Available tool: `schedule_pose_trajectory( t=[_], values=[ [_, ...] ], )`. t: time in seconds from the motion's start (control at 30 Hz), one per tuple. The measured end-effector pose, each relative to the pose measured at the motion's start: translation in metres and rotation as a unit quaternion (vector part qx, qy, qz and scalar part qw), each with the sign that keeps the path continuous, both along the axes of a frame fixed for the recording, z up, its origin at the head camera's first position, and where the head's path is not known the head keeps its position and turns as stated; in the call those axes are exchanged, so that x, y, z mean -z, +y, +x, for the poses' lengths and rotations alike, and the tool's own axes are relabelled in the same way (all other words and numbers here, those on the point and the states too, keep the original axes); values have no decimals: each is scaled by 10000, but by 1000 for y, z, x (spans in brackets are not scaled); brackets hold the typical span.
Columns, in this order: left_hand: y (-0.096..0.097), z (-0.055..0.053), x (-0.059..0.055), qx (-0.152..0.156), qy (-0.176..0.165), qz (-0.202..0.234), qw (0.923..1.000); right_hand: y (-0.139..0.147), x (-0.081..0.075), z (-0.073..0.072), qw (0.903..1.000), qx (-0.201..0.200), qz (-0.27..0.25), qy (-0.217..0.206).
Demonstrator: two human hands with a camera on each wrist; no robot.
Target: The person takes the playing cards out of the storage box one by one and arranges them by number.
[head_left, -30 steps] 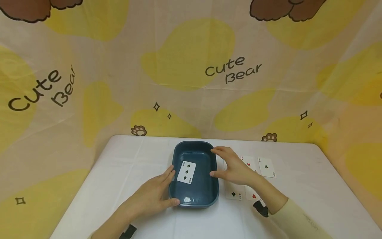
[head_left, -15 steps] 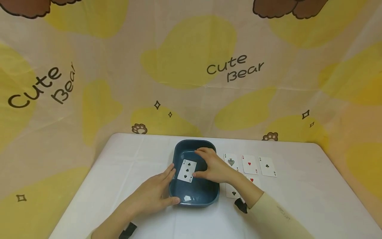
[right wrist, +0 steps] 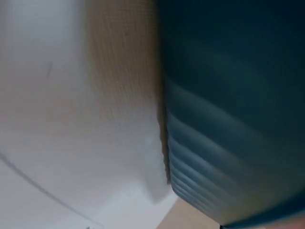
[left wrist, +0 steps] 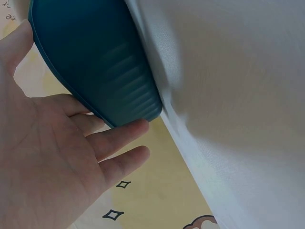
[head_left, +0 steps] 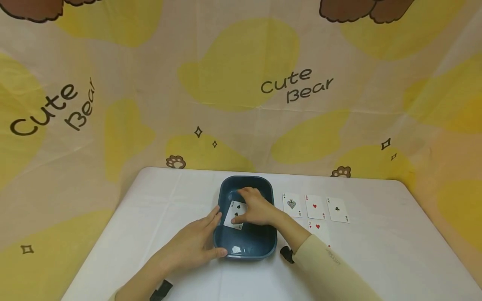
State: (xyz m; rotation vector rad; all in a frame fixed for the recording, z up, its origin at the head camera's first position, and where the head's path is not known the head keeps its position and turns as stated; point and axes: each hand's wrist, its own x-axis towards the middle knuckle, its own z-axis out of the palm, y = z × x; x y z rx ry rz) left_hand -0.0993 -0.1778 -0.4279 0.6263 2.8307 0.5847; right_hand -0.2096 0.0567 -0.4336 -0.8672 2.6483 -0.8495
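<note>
Tray (head_left: 246, 250) at table (head_left: 150, 217) centre, card (head_left: 234, 214) inside under right hand (head_left: 256, 208). Left hand (head_left: 192, 244) against tray's left side. Row of three cards (head_left: 315, 206) right of tray, another card (head_left: 318, 228) before them.

The blurred ribbed outer wall of a dark blue tray (right wrist: 228, 119) stands beside the white table (right wrist: 71, 119).

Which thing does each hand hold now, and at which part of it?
The left hand holds the blue tray at its near left corner. The right hand lies on the three of spades inside; a real grip cannot be told.
</note>
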Motion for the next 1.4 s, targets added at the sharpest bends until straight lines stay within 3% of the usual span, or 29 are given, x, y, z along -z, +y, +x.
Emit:
schedule_pose_trajectory(
  t=[0.47, 1.4],
  values=[
    [1, 1, -3, -11, -75, -2, 10000, -11, 15, -5, 9955, 17, 914, 267],
    [0, 1, 0, 23, 19, 43, 10000, -19, 14, -8, 9947, 514, 874, -173]
  ],
)
